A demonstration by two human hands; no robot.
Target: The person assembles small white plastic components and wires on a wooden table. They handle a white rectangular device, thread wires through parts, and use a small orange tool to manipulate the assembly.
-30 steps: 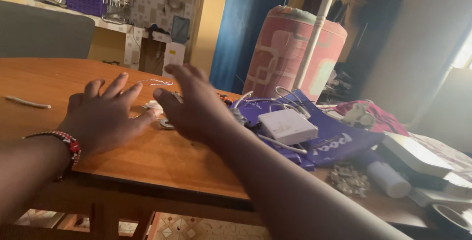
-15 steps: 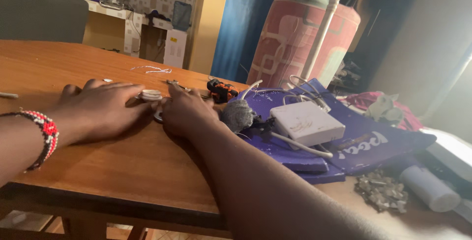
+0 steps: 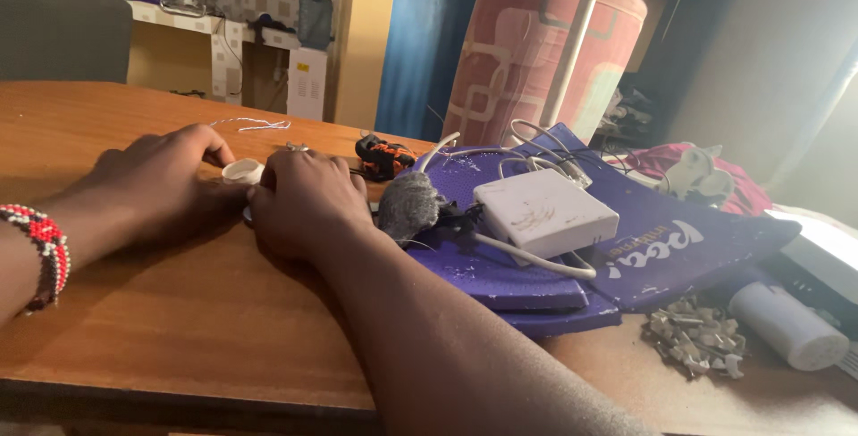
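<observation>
Both hands rest on a brown wooden table (image 3: 161, 311). My left hand (image 3: 165, 181), with a red, white and black beaded bracelet (image 3: 40, 253) on its wrist, curls its fingers against a small white round cap-like piece (image 3: 242, 171). My right hand (image 3: 304, 204) lies beside it with fingers bent down over the table, touching the same small piece from the right. What lies under the right hand is hidden.
A grey fuzzy lump (image 3: 409, 206) and a small black and orange object (image 3: 382, 155) lie right of my hands. Further right, a white box with cables (image 3: 545, 213) sits on purple folders (image 3: 626, 248). Metal clips (image 3: 697, 342), a white cylinder (image 3: 786, 324), white thread (image 3: 250, 125).
My hands have drawn together and closed from spread fingers onto the small white piece. The view has shifted closer and lower over the table.
</observation>
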